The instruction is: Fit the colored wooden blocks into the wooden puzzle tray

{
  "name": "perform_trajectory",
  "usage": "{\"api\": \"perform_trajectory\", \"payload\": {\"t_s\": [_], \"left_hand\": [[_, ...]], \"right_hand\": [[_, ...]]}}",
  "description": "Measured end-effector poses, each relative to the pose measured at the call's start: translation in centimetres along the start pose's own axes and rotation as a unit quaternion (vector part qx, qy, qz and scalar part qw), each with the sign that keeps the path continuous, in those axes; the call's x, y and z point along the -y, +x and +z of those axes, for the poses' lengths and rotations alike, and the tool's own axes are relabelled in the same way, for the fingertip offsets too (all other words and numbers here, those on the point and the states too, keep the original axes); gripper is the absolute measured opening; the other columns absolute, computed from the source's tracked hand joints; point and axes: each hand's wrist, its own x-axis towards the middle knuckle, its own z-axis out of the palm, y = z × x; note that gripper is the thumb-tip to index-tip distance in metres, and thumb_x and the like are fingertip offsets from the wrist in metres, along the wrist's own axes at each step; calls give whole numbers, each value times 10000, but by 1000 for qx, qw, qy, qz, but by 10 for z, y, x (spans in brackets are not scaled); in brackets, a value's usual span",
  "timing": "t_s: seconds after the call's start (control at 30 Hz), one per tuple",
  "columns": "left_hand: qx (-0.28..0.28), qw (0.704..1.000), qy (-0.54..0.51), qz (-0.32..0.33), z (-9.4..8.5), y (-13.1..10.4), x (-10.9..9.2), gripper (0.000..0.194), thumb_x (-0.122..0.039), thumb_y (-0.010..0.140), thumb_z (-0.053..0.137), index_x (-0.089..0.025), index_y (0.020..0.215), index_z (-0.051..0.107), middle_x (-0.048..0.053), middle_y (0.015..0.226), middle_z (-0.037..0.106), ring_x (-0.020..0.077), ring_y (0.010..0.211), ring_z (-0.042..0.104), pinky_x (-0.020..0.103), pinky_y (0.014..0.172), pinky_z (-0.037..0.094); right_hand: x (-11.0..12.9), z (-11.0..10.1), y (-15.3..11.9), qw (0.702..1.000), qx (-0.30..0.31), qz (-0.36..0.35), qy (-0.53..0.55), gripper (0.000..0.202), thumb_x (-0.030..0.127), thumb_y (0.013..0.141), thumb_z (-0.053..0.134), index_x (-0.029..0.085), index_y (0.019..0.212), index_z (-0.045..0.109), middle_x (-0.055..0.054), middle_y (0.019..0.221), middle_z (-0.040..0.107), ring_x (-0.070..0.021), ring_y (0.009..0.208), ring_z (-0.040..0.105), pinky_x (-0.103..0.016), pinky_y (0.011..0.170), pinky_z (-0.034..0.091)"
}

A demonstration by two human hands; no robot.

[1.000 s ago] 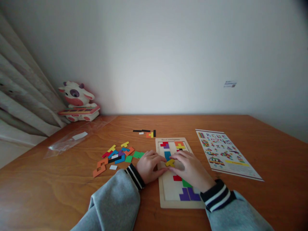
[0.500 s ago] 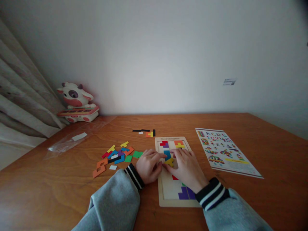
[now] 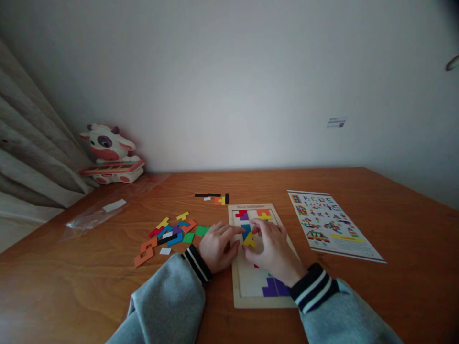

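A wooden puzzle board (image 3: 237, 302) lies under both hands, with coloured pieces in its tray. My right hand (image 3: 276, 248) is over the board, its thumb and fingers curved around a yellow piece (image 3: 249, 240), which sits tilted just below a blue piece (image 3: 245, 230). My left hand (image 3: 218, 244) rests at the board's left edge, index fingertip at the blue piece and thumb apart from it. Near the top of the tray are red and purple pieces and an orange and yellow pair (image 3: 264, 214). Purple pieces (image 3: 270, 288) lie at the bottom, partly hidden by my right hand.
Loose coloured pieces (image 3: 174, 239) are piled left of the board, and a few more (image 3: 220, 200) lie behind it. A printed pattern sheet (image 3: 333, 224) is on the right. At the back left are a plastic bag (image 3: 96, 212) and a cow toy (image 3: 113, 160).
The yellow piece has turned between the fingers of my right hand, and its thumb and index finger are a little further apart. The whole view has shifted slightly.
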Motion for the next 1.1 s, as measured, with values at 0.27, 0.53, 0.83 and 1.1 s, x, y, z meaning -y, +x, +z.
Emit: {"api": "perform_trajectory", "payload": {"t_s": [0.27, 0.53, 0.83, 1.1], "left_hand": [[-50, 995, 10, 82, -2, 2, 5, 164, -240, 912, 582, -241, 969, 735, 67, 983, 701, 179, 860, 626, 321, 781, 518], [-58, 995, 21, 77, -1, 3, 3, 204, -133, 885, 529, -178, 1027, 668, 72, 936, 737, 178, 867, 679, 309, 787, 543], [-67, 990, 51, 117, -5, 1, 6, 164, -220, 924, 582, -227, 1006, 724, 46, 812, 689, 142, 726, 613, 260, 664, 495], [-16, 989, 34, 140, -4, 2, 4, 177, -274, 932, 582, -182, 1001, 717, 60, 797, 711, 149, 695, 612, 270, 650, 499]], "right_hand": [[6, -9, -2, 988, 58, -45, 133, 547, 279, 757, 698, 220, 1251, 472, -70, 1077, 654, -232, 977, 621, -416, 899, 470], [6, -16, 6, 982, 17, -154, 109, 84, 235, 906, 608, 236, 987, 628, -49, 951, 648, -204, 930, 613, -372, 848, 505], [-6, -29, 5, 982, 50, -168, 64, 93, 166, 865, 623, 233, 921, 656, -31, 864, 682, -198, 850, 634, -359, 802, 513], [-11, -26, 2, 977, 107, -124, 134, 52, 193, 880, 646, 228, 904, 676, -18, 867, 730, -165, 820, 668, -319, 797, 531]]}}
